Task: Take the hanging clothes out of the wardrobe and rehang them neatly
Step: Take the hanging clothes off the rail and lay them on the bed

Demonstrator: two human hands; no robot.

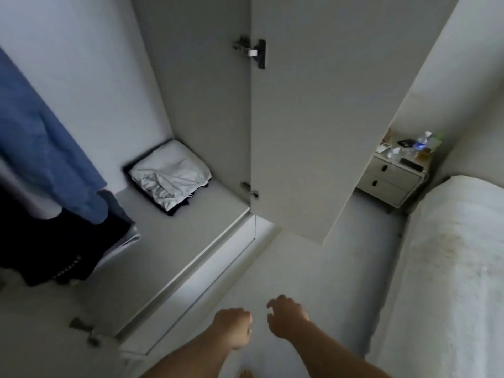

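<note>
The open wardrobe [191, 227] fills the left and middle of the head view. A blue garment [46, 148] hangs at the far left, with dark clothes [65, 249] hanging below and beside it. My left hand [233, 327] and my right hand [286, 317] are low in the frame, close together over the floor in front of the wardrobe. Both have their fingers loosely curled and hold nothing. Neither hand touches the clothes.
A folded pile of grey and dark cloth [170, 177] lies in the wardrobe's back corner. The open door [313, 118] stands ahead. A bed [450, 268] runs along the right, and a cluttered nightstand [395, 173] with a bottle stands behind the door.
</note>
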